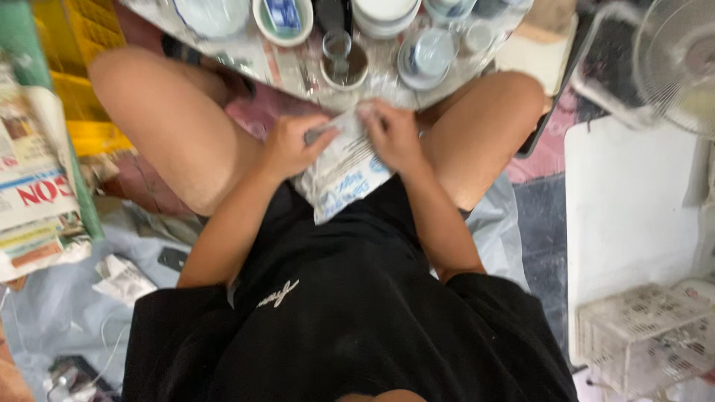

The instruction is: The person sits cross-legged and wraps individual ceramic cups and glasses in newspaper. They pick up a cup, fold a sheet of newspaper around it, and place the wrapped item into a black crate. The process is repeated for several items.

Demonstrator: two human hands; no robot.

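Note:
I sit with my knees apart and look down at my lap. My left hand [292, 143] and my right hand [393, 134] both grip the top edge of a white plastic packet with blue print [342, 175]. The packet hangs between my thighs, over my black shorts. My left hand pinches its upper left corner; my right hand pinches the upper right corner. The frame is blurred, so I cannot tell whether the packet's top is torn.
A round glass-topped table [298, 71] in front of my knees carries bowls, cups and a glass tumbler [337, 46]. Stacked newspapers [33, 186] lie left. A white board [633, 216], a white plastic basket [644, 335] and a fan [681, 59] stand right.

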